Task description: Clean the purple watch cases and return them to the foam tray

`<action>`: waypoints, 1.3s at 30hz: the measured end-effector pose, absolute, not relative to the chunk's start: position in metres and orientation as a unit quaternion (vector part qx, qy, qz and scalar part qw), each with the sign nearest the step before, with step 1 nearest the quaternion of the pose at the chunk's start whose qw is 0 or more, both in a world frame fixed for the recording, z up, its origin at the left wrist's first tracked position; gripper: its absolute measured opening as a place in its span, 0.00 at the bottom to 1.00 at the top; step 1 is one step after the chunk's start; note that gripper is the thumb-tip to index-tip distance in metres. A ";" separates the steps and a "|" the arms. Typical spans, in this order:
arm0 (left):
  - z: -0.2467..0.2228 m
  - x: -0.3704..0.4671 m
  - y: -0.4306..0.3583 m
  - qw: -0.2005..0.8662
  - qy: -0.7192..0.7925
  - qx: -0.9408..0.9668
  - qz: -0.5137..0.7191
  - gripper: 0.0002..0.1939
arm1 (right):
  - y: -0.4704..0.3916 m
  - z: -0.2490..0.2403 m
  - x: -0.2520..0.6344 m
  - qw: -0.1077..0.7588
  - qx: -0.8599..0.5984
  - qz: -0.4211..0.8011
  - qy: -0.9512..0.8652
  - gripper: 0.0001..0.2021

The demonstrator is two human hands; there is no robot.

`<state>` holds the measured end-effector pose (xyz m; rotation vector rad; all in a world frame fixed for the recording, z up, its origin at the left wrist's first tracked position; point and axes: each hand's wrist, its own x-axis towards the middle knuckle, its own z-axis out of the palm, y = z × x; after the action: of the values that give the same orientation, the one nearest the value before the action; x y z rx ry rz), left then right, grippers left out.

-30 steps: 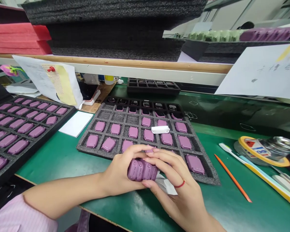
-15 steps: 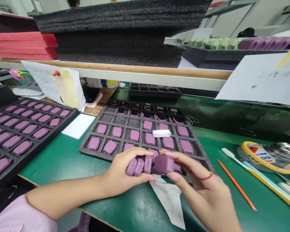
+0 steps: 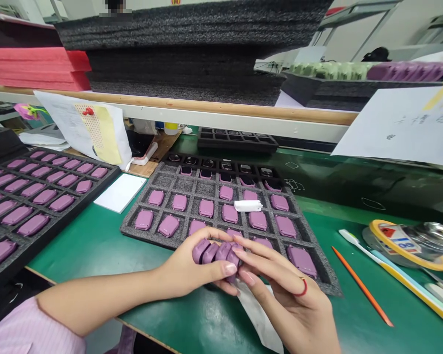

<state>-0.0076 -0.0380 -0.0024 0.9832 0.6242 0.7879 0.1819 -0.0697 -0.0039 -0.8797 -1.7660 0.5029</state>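
My left hand is wrapped round a row of several purple watch cases, its thumb across their near side. At the right end of the row, the fingers of my right hand close on the last purple case, pressed against the others. Behind both hands lies a black foam tray with purple cases in its compartments and dark-faced pieces in its far rows. A white clip-like piece rests across the tray. A whitish cloth lies on the table, partly under my right hand.
A second foam tray of purple cases stands at left, with a white pad beside it. To the right lie an orange stick, a toothbrush and a tape roll around a glass jar. A shelf crosses above.
My right hand has moved left, bringing its purple case against the row in my left hand. My left thumb now lies across the row. Tray compartments at right have come into view.
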 end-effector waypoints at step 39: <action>-0.010 -0.016 -0.025 0.519 0.339 0.664 0.419 0.25 | 0.014 -0.002 0.208 0.393 -0.495 -0.019 -0.774 0.08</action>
<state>-0.0160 -0.0250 -0.0097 1.5917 0.8121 1.0052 0.2083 0.0139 -0.0020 -1.2561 -1.9651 -0.0472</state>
